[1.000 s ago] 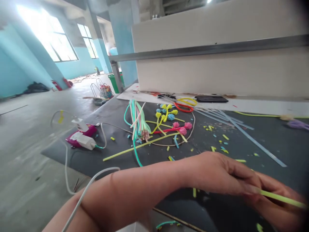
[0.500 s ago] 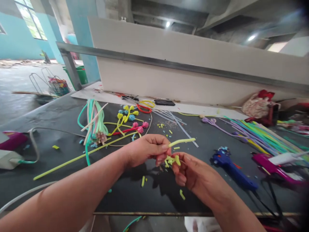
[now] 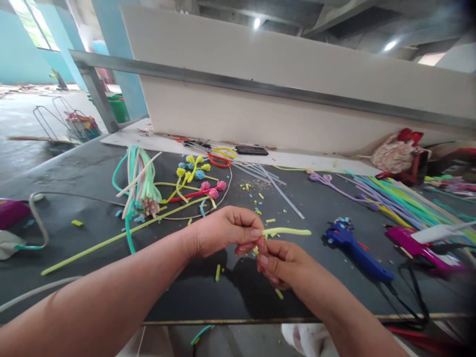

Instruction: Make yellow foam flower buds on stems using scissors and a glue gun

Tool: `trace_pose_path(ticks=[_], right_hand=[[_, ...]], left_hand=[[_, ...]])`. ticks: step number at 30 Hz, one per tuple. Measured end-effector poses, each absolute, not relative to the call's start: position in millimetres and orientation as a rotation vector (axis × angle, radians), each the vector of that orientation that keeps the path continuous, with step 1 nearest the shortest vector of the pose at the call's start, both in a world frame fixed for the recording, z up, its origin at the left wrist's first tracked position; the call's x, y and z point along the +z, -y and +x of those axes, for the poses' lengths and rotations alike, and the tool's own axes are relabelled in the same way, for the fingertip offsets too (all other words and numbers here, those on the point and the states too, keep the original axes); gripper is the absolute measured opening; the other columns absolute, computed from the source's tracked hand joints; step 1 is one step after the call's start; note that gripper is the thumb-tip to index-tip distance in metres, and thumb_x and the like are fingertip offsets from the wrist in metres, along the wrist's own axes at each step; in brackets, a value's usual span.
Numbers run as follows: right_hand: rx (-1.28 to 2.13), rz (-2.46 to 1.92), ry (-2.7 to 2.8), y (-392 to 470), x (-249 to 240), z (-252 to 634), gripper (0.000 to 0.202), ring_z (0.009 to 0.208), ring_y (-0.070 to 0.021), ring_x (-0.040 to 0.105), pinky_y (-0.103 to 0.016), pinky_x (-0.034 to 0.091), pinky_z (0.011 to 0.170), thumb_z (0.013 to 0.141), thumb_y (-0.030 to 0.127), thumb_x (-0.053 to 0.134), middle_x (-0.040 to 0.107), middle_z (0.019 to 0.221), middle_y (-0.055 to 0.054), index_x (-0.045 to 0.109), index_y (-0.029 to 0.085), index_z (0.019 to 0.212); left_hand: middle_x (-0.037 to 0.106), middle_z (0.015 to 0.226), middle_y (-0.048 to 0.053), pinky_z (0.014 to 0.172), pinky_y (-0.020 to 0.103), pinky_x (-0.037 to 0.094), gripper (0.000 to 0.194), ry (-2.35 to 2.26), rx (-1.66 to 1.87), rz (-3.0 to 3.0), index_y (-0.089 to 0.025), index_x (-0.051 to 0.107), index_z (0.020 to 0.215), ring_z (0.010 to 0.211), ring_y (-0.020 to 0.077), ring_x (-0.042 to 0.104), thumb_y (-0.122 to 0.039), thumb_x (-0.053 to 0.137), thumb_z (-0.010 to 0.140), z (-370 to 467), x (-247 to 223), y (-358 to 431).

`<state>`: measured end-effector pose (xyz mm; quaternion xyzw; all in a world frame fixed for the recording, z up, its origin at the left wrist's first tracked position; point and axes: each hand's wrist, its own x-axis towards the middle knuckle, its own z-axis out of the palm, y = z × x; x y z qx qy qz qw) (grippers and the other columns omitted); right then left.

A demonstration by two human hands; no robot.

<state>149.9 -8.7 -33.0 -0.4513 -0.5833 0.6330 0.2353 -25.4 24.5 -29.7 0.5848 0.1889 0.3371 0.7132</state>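
Left hand (image 3: pixel 241 233) pinched on lime stem (image 3: pixel 287 231); right hand (image 3: pixel 278 263) curled shut, contents unclear; scraps (image 3: pixel 217 272) near.

fuzzy stem (image 3: pixel 288 231), smooth tabletop (image 3: pixel 193 297), metal rail (image 3: pixel 223 82)

Bright window glare, blurred edges

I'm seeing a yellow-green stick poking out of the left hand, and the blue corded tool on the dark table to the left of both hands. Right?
Wrong side: the head view shows the blue corded tool to the right of both left hand and right hand. It is on the dark table, and the yellow-green stick does poke out of the left hand.
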Motion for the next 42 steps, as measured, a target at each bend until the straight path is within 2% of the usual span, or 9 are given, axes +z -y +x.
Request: trace_pose_path(ticks=[4,8,11,15,20,27,32,38,42], right_hand=[[1.565,-1.362,1.796,14,-40,151,0.036,0.043,-0.0075,0.030,-0.022,0.020,0.043,0.076,0.049,0.056,0.040,0.045,0.006,0.052,0.018,0.058],[1.415,-1.373,1.917,15,-38,158,0.026,0.044,-0.0081,0.035,-0.022,0.025,0.043,0.081,0.038,0.051,0.048,0.050,0.003,0.059,0.019,0.065],[1.206,-1.372,1.820,10,-31,161,0.012,0.051,-0.0099,0.044,-0.022,0.033,0.045,0.078,0.031,0.058,0.055,0.065,0.003,0.061,0.024,0.087],[1.117,-1.257,1.840,8,-23,159,0.031,0.054,-0.0113,0.051,-0.024,0.040,0.049,0.079,0.026,0.058,0.057,0.073,0.002,0.058,0.028,0.109],[0.879,-1.224,2.111,13,-16,154,0.025,0.048,-0.0111,0.052,-0.023,0.041,0.048,0.081,0.025,0.053,0.058,0.062,0.002,0.066,0.023,0.103],[0.495,-1.111,2.365,14,-15,156,0.017,0.072,-0.0145,0.063,-0.023,0.045,0.064,0.085,0.025,0.053,0.070,0.082,-0.003,0.065,0.019,0.094],[0.285,-1.196,2.430,13,-25,156,0.020,0.059,-0.0129,0.057,-0.022,0.039,0.054,0.088,0.025,0.047,0.062,0.065,0.001,0.058,0.019,0.072],[0.084,-1.216,2.316,12,-33,154,0.028,0.054,-0.0119,0.052,-0.022,0.036,0.052,0.091,0.025,0.039,0.055,0.058,0.001,0.053,0.019,0.068],[-0.035,-1.208,2.306,10,-36,155,0.027,0.055,-0.0149,0.058,-0.025,0.040,0.053,0.090,0.025,0.040,0.060,0.060,-0.002,0.057,0.020,0.069]], left_hand=[[0.042,0.047,-0.005,0.043,0.019,0.024,0.017,-0.539,0.979,1.174,-0.012,0.056,0.062,0.041,0.0039,0.033,-0.023,0.063,0.073,-41,-19,-34],[0.040,0.050,-0.006,0.044,0.018,0.027,0.014,-0.490,1.185,1.087,-0.014,0.056,0.065,0.042,0.0031,0.031,-0.019,0.060,0.076,-57,-6,-42],[0.038,0.048,-0.006,0.044,0.019,0.027,0.017,-0.427,0.979,1.108,-0.012,0.056,0.064,0.042,0.0040,0.031,-0.022,0.059,0.078,-50,-9,-38],[0.037,0.046,-0.006,0.044,0.019,0.025,0.017,-0.406,0.898,1.098,-0.011,0.057,0.066,0.041,0.0037,0.029,-0.023,0.058,0.079,-36,-19,-32],[0.038,0.045,-0.007,0.044,0.020,0.026,0.018,-0.397,0.834,1.199,-0.011,0.057,0.068,0.041,0.0046,0.032,-0.026,0.058,0.079,-35,-22,-32],[0.042,0.047,-0.006,0.045,0.020,0.027,0.019,-0.418,0.832,1.320,-0.012,0.057,0.067,0.043,0.0052,0.035,-0.026,0.057,0.080,-34,-23,-31],[0.041,0.047,-0.005,0.046,0.021,0.029,0.019,-0.408,0.859,1.289,-0.012,0.058,0.068,0.044,0.0058,0.035,-0.026,0.057,0.080,-32,-25,-29],[0.042,0.048,-0.005,0.048,0.021,0.030,0.017,-0.365,0.926,1.137,-0.012,0.058,0.070,0.045,0.0059,0.036,-0.025,0.056,0.081,-27,-32,-27],[0.043,0.049,-0.005,0.048,0.020,0.029,0.017,-0.422,0.976,1.197,-0.012,0.058,0.068,0.046,0.0054,0.037,-0.025,0.059,0.079,-26,-31,-25]])
